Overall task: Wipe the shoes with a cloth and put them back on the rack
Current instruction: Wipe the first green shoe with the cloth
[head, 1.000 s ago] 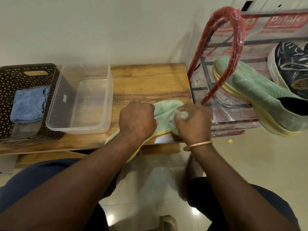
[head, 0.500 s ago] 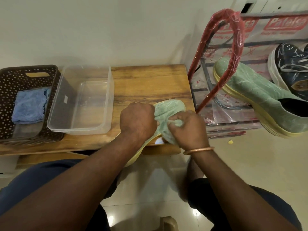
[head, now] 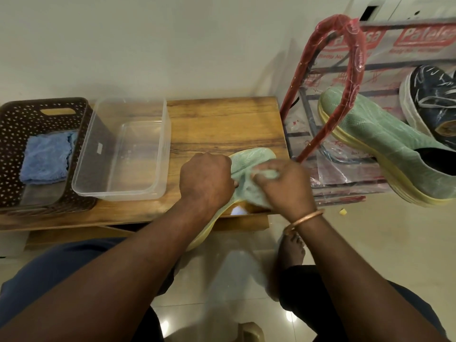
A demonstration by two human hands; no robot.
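We note the green shoe [head: 254, 156] lying on the wooden table [head: 222, 122], toe toward the wall, heel hanging off the near edge. The left hand [head: 206, 180] is curled round its middle. The right hand [head: 283, 186] is bunched tight on a pale green cloth [head: 250, 191] pressed to the upper. Cloth and shoe are close in colour, so the cloth's edge is hard to trace. A second green shoe [head: 385, 144] sits on the rack [head: 345, 45] beside a dark shoe [head: 434, 102]. At left: a clear tub [head: 165, 134] and a basket [head: 14, 119] holding a blue cloth [head: 45, 160].

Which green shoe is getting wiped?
The green shoe on the wooden table: the left hand holds it, the right hand presses a cloth on it. The other green shoe sits on the rack.
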